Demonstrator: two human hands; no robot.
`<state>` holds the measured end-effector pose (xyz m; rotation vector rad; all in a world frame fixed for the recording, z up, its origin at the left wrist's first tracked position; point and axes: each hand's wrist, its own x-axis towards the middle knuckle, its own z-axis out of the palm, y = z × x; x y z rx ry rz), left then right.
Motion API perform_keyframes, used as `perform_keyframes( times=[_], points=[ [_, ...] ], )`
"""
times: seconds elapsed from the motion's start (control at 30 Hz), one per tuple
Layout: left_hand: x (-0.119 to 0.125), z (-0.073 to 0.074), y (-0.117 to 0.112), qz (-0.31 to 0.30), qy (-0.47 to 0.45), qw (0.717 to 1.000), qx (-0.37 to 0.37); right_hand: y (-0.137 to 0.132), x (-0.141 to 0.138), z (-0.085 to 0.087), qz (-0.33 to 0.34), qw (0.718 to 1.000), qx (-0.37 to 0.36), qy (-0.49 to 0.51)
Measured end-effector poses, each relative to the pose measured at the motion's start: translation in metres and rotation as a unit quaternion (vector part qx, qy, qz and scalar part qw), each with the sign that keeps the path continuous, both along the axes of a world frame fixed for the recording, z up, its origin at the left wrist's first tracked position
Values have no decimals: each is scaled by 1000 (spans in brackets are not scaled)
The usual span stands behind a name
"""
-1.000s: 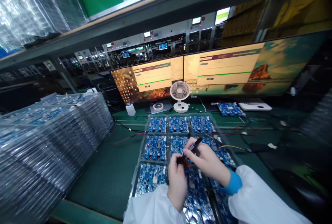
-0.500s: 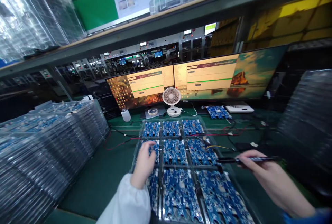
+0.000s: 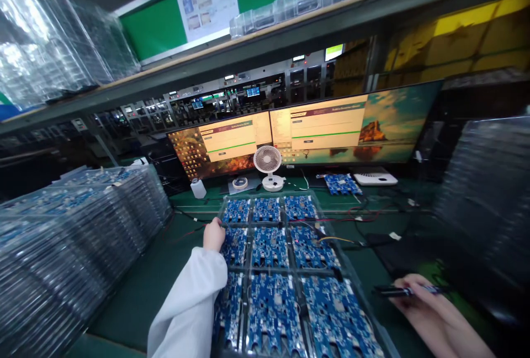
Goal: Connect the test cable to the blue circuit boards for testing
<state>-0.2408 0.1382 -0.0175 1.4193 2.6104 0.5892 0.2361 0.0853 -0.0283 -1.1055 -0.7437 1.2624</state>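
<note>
Head view: I'm seeing my left hand gripping the left rim of the clear tray, level with its middle row of blue circuit boards. My right hand is pinching a dark pen, lying flat, low over the green bench just right of the tray. Trays are standing stacked at my left, and two monitors are glowing behind a small fan.
</note>
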Motion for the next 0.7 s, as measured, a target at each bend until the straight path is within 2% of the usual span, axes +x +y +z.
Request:
perform_keyframes(
  times=[0.1,0.2,0.4,0.53,0.63,0.7],
  points=[
    [0,-4,2,11,11,1000,3,-3,1,2,32,998,-34,29],
    [2,-4,4,20,22,1000,1,-4,3,-2,43,999,-13,-6],
    [11,7,1,24,54,998,-10,-3,6,-8,41,999,-13,-1],
    [24,14,-15,-28,53,997,-46,-4,8,-8,22,997,-50,48],
    [36,15,-27,-78,45,993,-79,-5,9,-11,25,997,-50,55],
    [42,16,-31,-85,49,991,-91,-6,10,-13,29,997,-46,54]
  ],
)
